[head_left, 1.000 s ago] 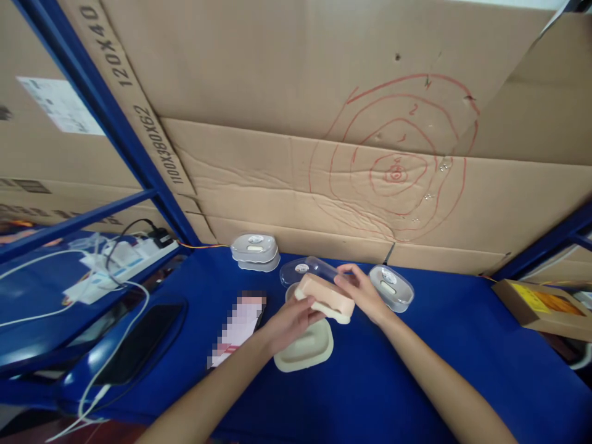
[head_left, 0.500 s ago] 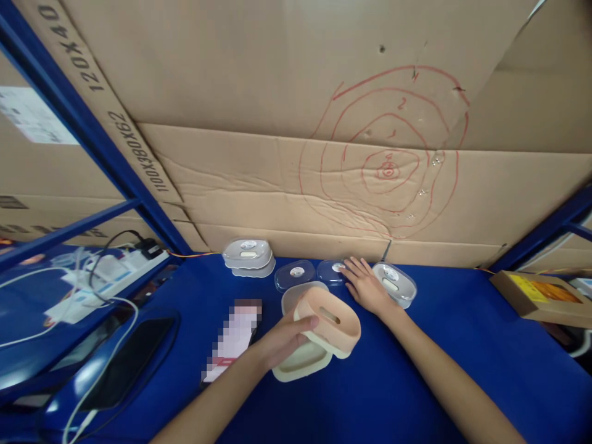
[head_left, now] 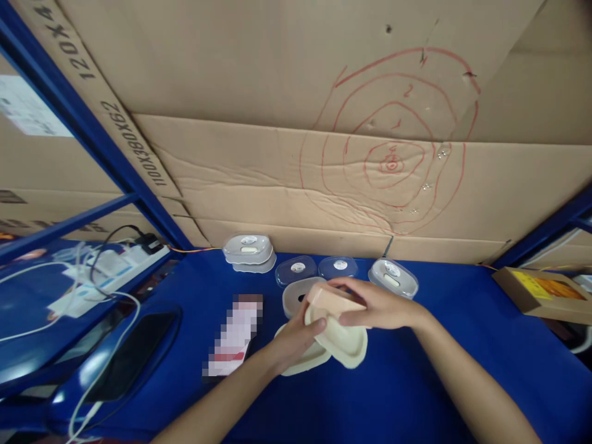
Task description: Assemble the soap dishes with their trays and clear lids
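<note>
My left hand (head_left: 300, 338) grips a peach oval plastic box (head_left: 331, 300) with a cream plastic part (head_left: 350, 346) against it, tilted on its side over the table. On the box's right side, my right hand (head_left: 382, 303) closes with fingers over the top and thumb across the front. Below them a cream oval tray (head_left: 303, 365) lies on the blue table, partly covered by my left hand. Just behind sits a pale grey oval piece (head_left: 291, 301) with a dark opening. Two clear lids (head_left: 296, 271) with round stickers lie farther back.
Grey boxes with clear lids (head_left: 248, 250) are stacked at the back left; another grey lidded box (head_left: 393, 279) stands at the back right. A phone-like pixelated item (head_left: 235, 336), a power strip (head_left: 111, 280) and cables lie left. Cardboard (head_left: 259, 166) rises behind. A brown box (head_left: 541, 293) is right.
My right hand has left the clear lid at the back and come to the peach box, now gripping it too. The box has turned, showing more of the cream part.
</note>
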`<state>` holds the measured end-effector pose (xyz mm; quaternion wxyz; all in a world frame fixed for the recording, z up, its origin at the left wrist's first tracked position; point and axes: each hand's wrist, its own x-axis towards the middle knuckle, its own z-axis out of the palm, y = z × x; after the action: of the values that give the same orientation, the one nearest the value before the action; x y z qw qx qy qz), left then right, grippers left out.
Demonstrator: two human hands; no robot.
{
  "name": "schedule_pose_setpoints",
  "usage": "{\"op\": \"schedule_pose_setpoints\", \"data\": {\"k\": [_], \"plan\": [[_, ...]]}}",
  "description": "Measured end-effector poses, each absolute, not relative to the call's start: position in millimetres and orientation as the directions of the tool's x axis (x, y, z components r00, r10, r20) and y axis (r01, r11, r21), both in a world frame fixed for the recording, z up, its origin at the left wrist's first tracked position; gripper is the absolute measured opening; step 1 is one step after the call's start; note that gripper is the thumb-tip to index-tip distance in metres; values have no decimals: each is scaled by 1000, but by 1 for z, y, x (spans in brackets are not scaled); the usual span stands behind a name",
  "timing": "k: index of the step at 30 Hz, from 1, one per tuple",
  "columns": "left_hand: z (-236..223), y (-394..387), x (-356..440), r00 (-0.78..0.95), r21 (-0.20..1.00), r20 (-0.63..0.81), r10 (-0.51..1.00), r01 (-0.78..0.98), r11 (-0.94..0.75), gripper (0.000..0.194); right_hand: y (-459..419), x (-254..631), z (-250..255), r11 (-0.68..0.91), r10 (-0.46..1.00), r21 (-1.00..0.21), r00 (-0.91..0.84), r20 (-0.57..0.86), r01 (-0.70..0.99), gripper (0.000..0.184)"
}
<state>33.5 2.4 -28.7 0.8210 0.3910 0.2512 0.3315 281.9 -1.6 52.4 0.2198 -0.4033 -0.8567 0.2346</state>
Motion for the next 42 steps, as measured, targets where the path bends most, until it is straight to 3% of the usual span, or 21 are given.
{"op": "schedule_pose_setpoints", "data": {"k": [4, 7, 15, 20, 23, 27, 29, 32, 36, 38, 40, 42], "plan": [[-21, -5, 36, 662, 819, -203, 721, -289, 496, 65, 12, 318, 50, 503, 853, -534, -490, 180, 680, 55], [-20, -4, 36, 669, 824, -247, 701, -236, 516, 60, 18, 329, 32, 477, 867, -473, -484, 116, 741, 43], [-15, -2, 33, 712, 797, -282, 643, -200, 570, 66, 25, 310, 4, 479, 868, -425, -488, 95, 768, 64], [-11, -3, 35, 617, 796, -255, 744, -304, 524, 60, 2, 295, 38, 507, 857, -446, -487, 170, 737, 32], [-12, -8, 38, 507, 802, -227, 832, -387, 455, 56, -26, 275, 46, 511, 855, -449, -490, 172, 734, 47], [-14, -16, 42, 456, 831, -191, 869, -396, 390, 53, -51, 246, 40, 381, 902, -393, -430, -41, 837, 102], [-16, -20, 44, 464, 865, -156, 872, -362, 347, 46, -56, 240, 39, 305, 917, -351, -372, -142, 886, 102], [-20, -28, 44, 444, 933, -44, 895, -303, 196, 36, -65, 250, 39, 285, 932, -317, -339, -129, 905, 95], [-23, -42, 38, 393, 974, 185, 901, -192, -117, 27, -89, 279, 28, 295, 917, -390, -373, -140, 872, 95], [-23, -46, 35, 466, 900, 366, 806, 44, -434, 28, -100, 289, 16, 285, 911, -407, -377, -168, 868, 96], [-25, -46, 35, 586, 603, 475, 656, 326, -728, 37, -106, 293, 5, 292, 901, -423, -395, -177, 858, 98], [-31, -40, 37, 634, 307, 478, 608, 528, -792, 51, -106, 294, -2, 318, 890, -465, -429, -156, 827, 99]]}}
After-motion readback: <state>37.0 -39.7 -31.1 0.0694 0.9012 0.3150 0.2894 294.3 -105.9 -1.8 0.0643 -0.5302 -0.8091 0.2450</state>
